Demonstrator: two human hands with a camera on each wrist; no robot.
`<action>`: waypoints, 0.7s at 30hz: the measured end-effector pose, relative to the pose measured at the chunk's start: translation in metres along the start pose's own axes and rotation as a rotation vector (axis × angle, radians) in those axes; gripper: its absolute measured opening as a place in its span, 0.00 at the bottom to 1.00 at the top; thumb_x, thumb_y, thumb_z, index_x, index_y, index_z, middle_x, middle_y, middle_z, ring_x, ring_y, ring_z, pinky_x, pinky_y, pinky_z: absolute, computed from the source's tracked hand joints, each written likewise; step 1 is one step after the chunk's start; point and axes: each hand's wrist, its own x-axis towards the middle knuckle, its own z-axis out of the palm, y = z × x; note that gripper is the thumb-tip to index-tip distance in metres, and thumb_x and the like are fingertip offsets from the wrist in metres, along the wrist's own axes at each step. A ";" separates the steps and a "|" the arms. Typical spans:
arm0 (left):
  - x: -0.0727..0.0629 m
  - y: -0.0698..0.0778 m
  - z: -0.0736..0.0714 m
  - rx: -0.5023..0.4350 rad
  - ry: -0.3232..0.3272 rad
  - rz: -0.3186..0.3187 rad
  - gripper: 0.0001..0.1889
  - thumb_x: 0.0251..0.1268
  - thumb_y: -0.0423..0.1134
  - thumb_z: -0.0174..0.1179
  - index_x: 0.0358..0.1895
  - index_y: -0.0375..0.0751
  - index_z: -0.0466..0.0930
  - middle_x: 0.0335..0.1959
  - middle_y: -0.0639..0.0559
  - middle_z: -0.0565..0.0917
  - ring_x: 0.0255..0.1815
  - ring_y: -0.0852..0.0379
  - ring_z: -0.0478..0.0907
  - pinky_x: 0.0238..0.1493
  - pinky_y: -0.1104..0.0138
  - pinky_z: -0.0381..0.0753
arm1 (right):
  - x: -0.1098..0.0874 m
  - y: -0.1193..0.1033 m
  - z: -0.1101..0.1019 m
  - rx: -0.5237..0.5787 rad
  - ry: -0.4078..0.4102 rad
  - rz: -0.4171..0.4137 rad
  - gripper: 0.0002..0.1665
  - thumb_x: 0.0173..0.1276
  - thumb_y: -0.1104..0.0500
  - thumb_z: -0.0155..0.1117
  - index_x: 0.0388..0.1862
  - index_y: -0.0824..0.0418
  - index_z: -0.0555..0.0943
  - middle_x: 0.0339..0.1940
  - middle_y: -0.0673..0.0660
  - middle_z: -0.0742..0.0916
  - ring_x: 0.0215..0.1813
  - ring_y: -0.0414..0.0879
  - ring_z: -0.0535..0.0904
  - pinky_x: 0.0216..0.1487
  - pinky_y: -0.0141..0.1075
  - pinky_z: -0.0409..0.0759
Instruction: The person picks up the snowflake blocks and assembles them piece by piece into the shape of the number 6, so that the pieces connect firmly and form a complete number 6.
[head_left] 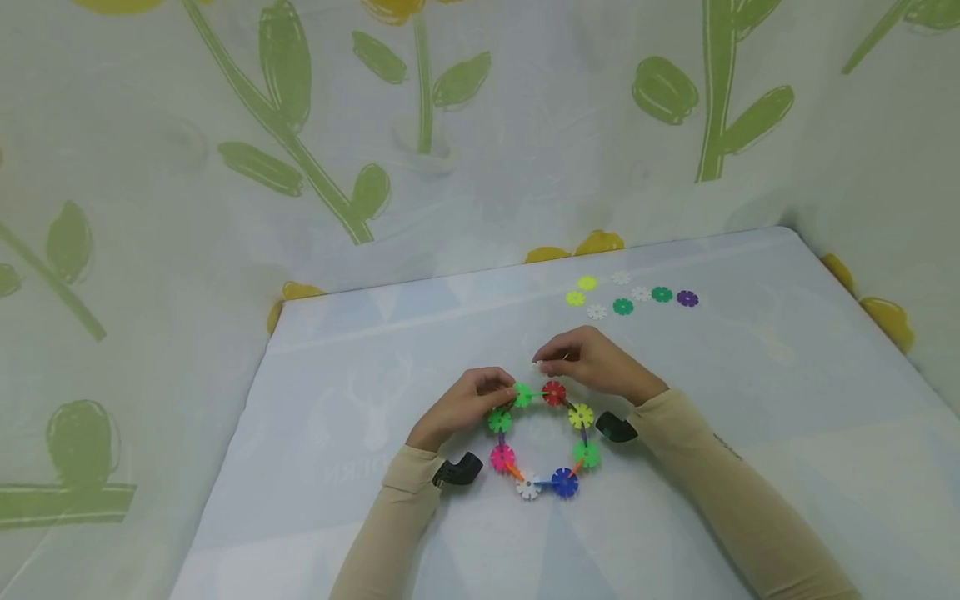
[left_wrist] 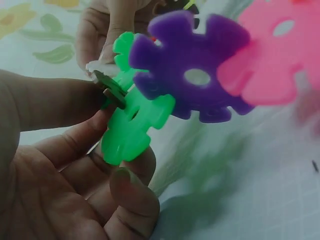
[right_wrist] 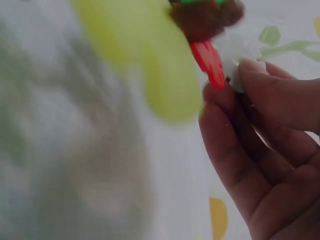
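A ring of interlocking notched plastic discs (head_left: 565,482) in several colours is between the two hands. My left hand (head_left: 468,402) grips the ring at its upper left, thumb and fingers around the green discs (left_wrist: 137,125). Beside them in the left wrist view are a purple disc (left_wrist: 170,50) and a pink disc (left_wrist: 275,50). My right hand (head_left: 592,360) pinches a white notched disc (right_wrist: 232,57) between thumb and fingers, just above the ring's red disc (head_left: 553,393). In the right wrist view, the white disc is close behind the red one, and a blurred yellow disc (right_wrist: 135,40) is nearer the camera.
Farther back on the pale table (head_left: 337,350) lie loose discs: yellow (head_left: 587,283), white (head_left: 597,312), green (head_left: 623,307) and purple (head_left: 687,298). Behind the table's far edge is a pale backdrop (head_left: 525,167) printed with flowers. Black wrist-worn devices (head_left: 617,427) are close to the ring.
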 end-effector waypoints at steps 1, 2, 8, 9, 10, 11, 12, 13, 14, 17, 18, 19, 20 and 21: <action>0.000 0.000 0.000 -0.008 0.004 -0.001 0.11 0.77 0.38 0.58 0.49 0.33 0.82 0.37 0.48 0.85 0.36 0.60 0.78 0.43 0.69 0.78 | 0.000 0.000 0.001 -0.005 -0.006 -0.014 0.09 0.70 0.62 0.71 0.47 0.60 0.90 0.45 0.56 0.93 0.43 0.44 0.87 0.48 0.32 0.85; 0.001 0.000 0.001 -0.015 0.008 -0.001 0.11 0.77 0.38 0.58 0.49 0.33 0.82 0.36 0.49 0.85 0.35 0.60 0.78 0.42 0.69 0.78 | 0.000 -0.001 0.002 -0.011 -0.014 -0.028 0.08 0.70 0.63 0.70 0.47 0.59 0.91 0.45 0.55 0.93 0.43 0.44 0.86 0.48 0.32 0.85; 0.002 -0.002 0.003 -0.045 0.018 -0.009 0.10 0.78 0.38 0.58 0.48 0.33 0.83 0.35 0.53 0.84 0.35 0.61 0.78 0.40 0.69 0.77 | 0.000 -0.001 0.003 -0.052 -0.055 -0.091 0.08 0.71 0.67 0.68 0.43 0.57 0.91 0.42 0.52 0.92 0.42 0.42 0.84 0.47 0.32 0.85; 0.002 -0.001 0.003 -0.042 0.019 -0.010 0.10 0.78 0.38 0.57 0.48 0.33 0.83 0.35 0.53 0.84 0.35 0.61 0.78 0.40 0.69 0.77 | 0.000 0.000 0.002 -0.061 -0.059 -0.100 0.08 0.71 0.67 0.68 0.43 0.57 0.91 0.42 0.52 0.92 0.42 0.42 0.84 0.47 0.32 0.85; 0.002 -0.001 0.003 -0.039 0.020 -0.013 0.10 0.78 0.38 0.57 0.48 0.34 0.83 0.35 0.53 0.84 0.35 0.61 0.78 0.40 0.69 0.77 | 0.000 -0.001 0.002 -0.067 -0.064 -0.108 0.08 0.71 0.67 0.68 0.43 0.57 0.91 0.42 0.52 0.92 0.42 0.42 0.85 0.48 0.32 0.85; 0.002 -0.001 0.003 -0.035 0.021 -0.016 0.10 0.78 0.38 0.57 0.48 0.34 0.83 0.35 0.53 0.84 0.35 0.61 0.77 0.39 0.69 0.77 | 0.000 0.000 0.002 -0.072 -0.070 -0.120 0.08 0.71 0.67 0.68 0.43 0.57 0.91 0.42 0.52 0.92 0.42 0.41 0.85 0.48 0.32 0.85; 0.002 0.000 0.004 -0.030 0.023 -0.018 0.10 0.78 0.38 0.58 0.48 0.34 0.83 0.35 0.53 0.84 0.35 0.61 0.77 0.39 0.69 0.77 | 0.000 -0.001 0.002 -0.076 -0.075 -0.132 0.08 0.71 0.67 0.68 0.43 0.57 0.91 0.42 0.52 0.92 0.42 0.41 0.85 0.48 0.33 0.85; 0.002 0.000 0.004 -0.028 0.024 -0.019 0.11 0.78 0.39 0.57 0.48 0.34 0.83 0.35 0.52 0.84 0.35 0.60 0.77 0.39 0.69 0.77 | 0.000 -0.001 0.002 -0.079 -0.080 -0.143 0.08 0.71 0.67 0.68 0.43 0.57 0.91 0.42 0.52 0.92 0.42 0.41 0.85 0.48 0.33 0.85; 0.002 0.000 0.004 -0.023 0.025 -0.021 0.11 0.78 0.39 0.57 0.48 0.34 0.83 0.35 0.52 0.84 0.35 0.60 0.78 0.39 0.69 0.77 | 0.000 -0.002 0.002 -0.082 -0.085 -0.155 0.08 0.71 0.67 0.68 0.43 0.57 0.91 0.41 0.52 0.92 0.41 0.41 0.85 0.48 0.33 0.85; 0.002 0.001 0.004 -0.011 0.021 -0.013 0.11 0.78 0.39 0.57 0.48 0.33 0.83 0.36 0.49 0.85 0.35 0.61 0.78 0.39 0.69 0.77 | 0.000 -0.004 0.002 -0.091 -0.096 -0.178 0.08 0.71 0.67 0.69 0.43 0.58 0.91 0.41 0.53 0.93 0.40 0.41 0.85 0.47 0.33 0.86; 0.002 0.001 0.004 -0.006 0.017 -0.007 0.11 0.79 0.39 0.57 0.48 0.33 0.83 0.36 0.48 0.85 0.35 0.61 0.78 0.39 0.69 0.78 | 0.000 -0.004 0.002 -0.095 -0.098 -0.178 0.08 0.70 0.67 0.69 0.43 0.58 0.91 0.40 0.53 0.93 0.40 0.41 0.85 0.47 0.32 0.86; 0.002 0.001 0.004 -0.002 0.013 -0.001 0.11 0.79 0.38 0.57 0.48 0.33 0.82 0.36 0.47 0.85 0.34 0.61 0.79 0.39 0.69 0.78 | 0.000 -0.005 0.002 -0.101 -0.098 -0.175 0.08 0.70 0.67 0.69 0.43 0.58 0.91 0.40 0.53 0.93 0.40 0.40 0.84 0.47 0.32 0.86; 0.002 0.001 0.004 0.000 0.008 0.006 0.11 0.79 0.38 0.57 0.48 0.32 0.82 0.36 0.46 0.86 0.34 0.62 0.79 0.39 0.70 0.79 | 0.000 -0.005 0.003 -0.105 -0.098 -0.175 0.08 0.70 0.67 0.69 0.43 0.58 0.91 0.40 0.53 0.93 0.39 0.40 0.84 0.47 0.31 0.86; 0.002 0.001 0.004 0.004 0.004 0.013 0.10 0.78 0.37 0.57 0.48 0.32 0.82 0.36 0.46 0.86 0.34 0.62 0.80 0.39 0.70 0.79 | 0.000 -0.005 0.003 -0.111 -0.097 -0.170 0.08 0.70 0.67 0.69 0.43 0.58 0.92 0.40 0.52 0.93 0.40 0.39 0.85 0.47 0.31 0.86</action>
